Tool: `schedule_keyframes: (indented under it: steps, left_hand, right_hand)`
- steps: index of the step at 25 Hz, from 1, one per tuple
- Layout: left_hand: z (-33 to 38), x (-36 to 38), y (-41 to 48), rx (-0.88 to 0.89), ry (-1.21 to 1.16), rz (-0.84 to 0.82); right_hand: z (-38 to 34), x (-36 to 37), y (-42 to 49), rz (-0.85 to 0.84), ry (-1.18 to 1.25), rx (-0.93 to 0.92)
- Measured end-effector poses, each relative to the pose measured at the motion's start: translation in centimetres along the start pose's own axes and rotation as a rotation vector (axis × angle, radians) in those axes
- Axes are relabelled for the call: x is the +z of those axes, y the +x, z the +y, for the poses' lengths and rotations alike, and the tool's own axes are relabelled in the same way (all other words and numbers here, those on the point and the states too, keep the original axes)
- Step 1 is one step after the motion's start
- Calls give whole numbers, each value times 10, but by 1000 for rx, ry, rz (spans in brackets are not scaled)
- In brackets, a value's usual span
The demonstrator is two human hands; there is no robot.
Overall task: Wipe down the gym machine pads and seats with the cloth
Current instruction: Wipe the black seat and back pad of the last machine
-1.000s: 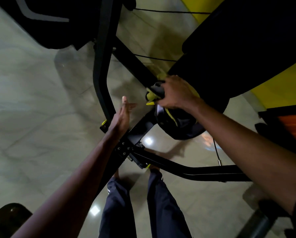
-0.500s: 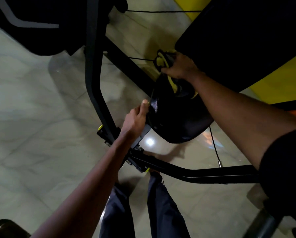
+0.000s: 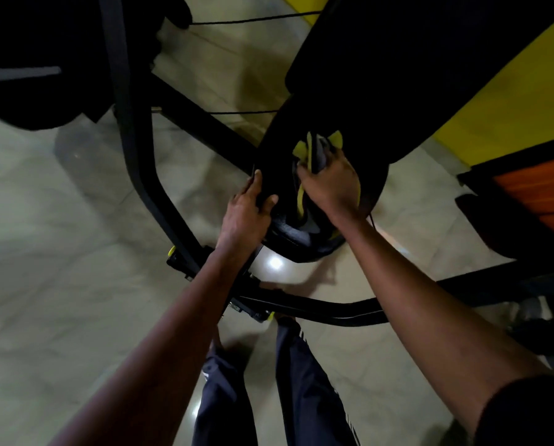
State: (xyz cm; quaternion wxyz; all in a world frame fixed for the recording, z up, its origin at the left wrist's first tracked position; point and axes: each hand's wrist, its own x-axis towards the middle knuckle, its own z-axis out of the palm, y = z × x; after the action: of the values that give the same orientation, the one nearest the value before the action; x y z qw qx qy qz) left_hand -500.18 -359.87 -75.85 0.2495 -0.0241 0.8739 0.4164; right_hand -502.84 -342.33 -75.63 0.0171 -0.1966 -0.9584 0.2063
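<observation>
A black padded seat [image 3: 288, 235] of the gym machine sits at the centre, below a large black back pad [image 3: 414, 75]. My right hand [image 3: 332, 181] presses a grey and yellow cloth [image 3: 317, 152] flat onto the seat's upper surface, fingers closed over it. My left hand [image 3: 248, 210] grips the seat's left edge, thumb on top and fingers wrapped over the rim. Part of the cloth hangs out below my right palm.
A curved black frame tube [image 3: 140, 149] runs down the left and another tube [image 3: 333, 312] crosses below the seat. Thin cables [image 3: 243, 112] stretch across above. My legs stand on a glossy tiled floor [image 3: 60, 284]. Yellow wall and orange panel at right.
My left hand moved up from beside the frame and took hold of the seat's left edge. My right hand with the cloth swept up over the seat and back down onto it.
</observation>
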Motion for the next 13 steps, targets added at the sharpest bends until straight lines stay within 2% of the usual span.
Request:
schedule_keyframes:
  steps: [1,4,6,10,13]
  left_hand:
    - [1,-1,-2,-4,-8,1]
    - [2,-5,-4,26,-27,-9]
    - [2,-6,-3,69,2,-21]
    - [2,-6,-1,35,4,-19]
    - [5,-5,0,3,20,30]
  right_hand:
    - [10,-2,-1,5,21,53]
    - [36,-5,11,40,133,370]
    - [46,-6,15,75,210,500]
    - [63,-9,-12,122,295,562]
    - [80,-4,-43,41,406,699]
